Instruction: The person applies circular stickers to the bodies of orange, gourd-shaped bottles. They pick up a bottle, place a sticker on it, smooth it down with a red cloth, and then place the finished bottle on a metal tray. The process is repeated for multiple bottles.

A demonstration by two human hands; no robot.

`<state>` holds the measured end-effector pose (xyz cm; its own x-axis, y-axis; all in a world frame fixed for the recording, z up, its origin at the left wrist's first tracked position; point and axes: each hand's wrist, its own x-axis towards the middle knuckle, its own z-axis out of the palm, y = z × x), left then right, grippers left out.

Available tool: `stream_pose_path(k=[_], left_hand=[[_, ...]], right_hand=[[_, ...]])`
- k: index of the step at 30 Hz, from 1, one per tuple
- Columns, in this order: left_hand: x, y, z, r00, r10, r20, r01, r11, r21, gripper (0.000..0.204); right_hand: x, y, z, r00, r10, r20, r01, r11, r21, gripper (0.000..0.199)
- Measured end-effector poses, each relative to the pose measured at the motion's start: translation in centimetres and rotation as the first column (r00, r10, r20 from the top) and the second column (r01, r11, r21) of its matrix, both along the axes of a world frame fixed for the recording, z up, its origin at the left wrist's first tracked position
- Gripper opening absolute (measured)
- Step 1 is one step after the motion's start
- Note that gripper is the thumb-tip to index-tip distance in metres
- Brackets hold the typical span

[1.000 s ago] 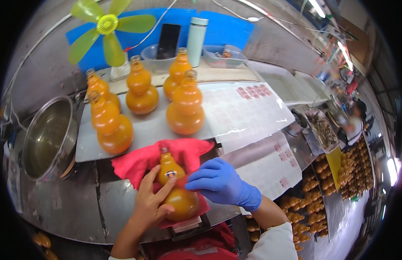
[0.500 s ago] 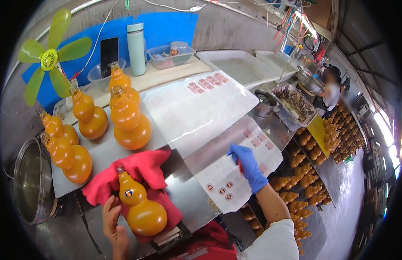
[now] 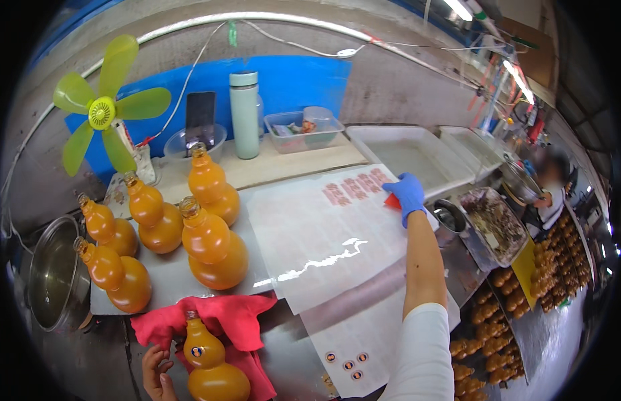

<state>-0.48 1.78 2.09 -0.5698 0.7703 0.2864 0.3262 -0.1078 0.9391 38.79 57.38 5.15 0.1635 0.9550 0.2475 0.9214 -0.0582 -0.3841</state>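
My right hand (image 3: 409,194), in a blue glove, is at the far right of the white decal sheet (image 3: 303,230). Its fingers are closed on a small flat red piece (image 3: 392,201), mostly covered by the glove. Beside it on the sheet are rows of reddish printed decals (image 3: 354,186). My bare left hand (image 3: 156,374) rests at the lower left, fingers loosely bent and apart, nothing in them. Right next to it an orange gourd-shaped bottle (image 3: 219,382) with a small round dark emblem on its upper bulb lies tilted on a red cloth (image 3: 247,331).
Several more gourd bottles (image 3: 217,257) stand at the left near a green fan (image 3: 101,112) and a metal pot (image 3: 55,281). A second sheet (image 3: 364,334) carries round emblems. Behind are a thermos (image 3: 244,117) and white trays (image 3: 417,160). Racked bottles and another person (image 3: 553,194) are at right.
My right hand has moved from the nearer sheet up to the far right of the big sheet, with the red piece. My left hand stays beside the bottle. The view has shifted.
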Motion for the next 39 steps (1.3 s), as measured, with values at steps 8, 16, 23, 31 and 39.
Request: stream_pose_path(k=[8, 16, 23, 31, 39], left_hand=[[-0.1, 0.9, 0.1, 0.981, 0.010, -0.193, -0.036, 0.991, -0.130, 0.040], [0.3, 1.1, -0.3, 0.980, 0.065, -0.189, -0.097, 0.981, -0.167, 0.036], [0.4, 1.3, -0.1, 0.973, 0.068, -0.219, -0.103, 0.983, -0.152, 0.031], [-0.2, 0.9, -0.5, 0.976, 0.068, -0.209, -0.101, 0.984, -0.150, 0.026], [0.0, 1.5, -0.9, 0.972, 0.084, -0.220, -0.117, 0.983, -0.144, 0.019]], right_hand=[[0.1, 0.1, 0.8, 0.988, -0.090, 0.129, 0.099, 0.993, -0.066, 0.059], [0.2, -0.4, 1.1, 0.997, 0.034, 0.066, -0.032, 0.999, -0.021, 0.045], [1.1, 1.9, -2.1, 0.992, -0.030, 0.126, -0.001, 0.971, 0.238, 0.032], [-0.1, 1.0, 0.2, 0.993, 0.111, -0.036, -0.110, 0.993, 0.043, 0.038], [1.4, 3.5, -2.0, 0.994, 0.043, 0.103, -0.069, 0.961, 0.269, 0.018]])
